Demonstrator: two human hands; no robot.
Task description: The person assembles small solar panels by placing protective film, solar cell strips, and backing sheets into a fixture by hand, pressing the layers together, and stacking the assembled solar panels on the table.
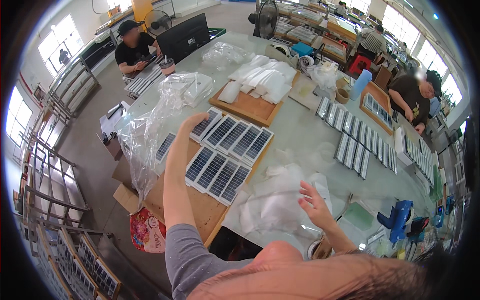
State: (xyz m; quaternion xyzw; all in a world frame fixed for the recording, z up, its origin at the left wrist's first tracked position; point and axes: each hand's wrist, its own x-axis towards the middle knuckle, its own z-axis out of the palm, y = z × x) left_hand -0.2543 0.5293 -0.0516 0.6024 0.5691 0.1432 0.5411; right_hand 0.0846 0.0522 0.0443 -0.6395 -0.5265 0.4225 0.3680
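A left hand (pixel 197 120) reaches solar panels (pixel 224 132) on a tray (pixel 202 207), its grip unclear, while the right hand (pixel 319 209) hovers, its fingers (pixel 311 191) apart, near white wrapping (pixel 272 197) on the bench (pixel 300 132).

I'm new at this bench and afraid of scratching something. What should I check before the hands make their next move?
1. Left hand firmly gripping a panel: cannot tell; it reaches the panel's far end, but the grip is unclear.
2. Right hand free: ok; open, seemingly holding nothing, over the white sheets.
3. Panels all together: not ok; a lone panel lies left of the left forearm.
4. Plastic film off the grouped panels: ok; it lies to their left.
5. Panel undersides undamaged: cannot tell; they face down.
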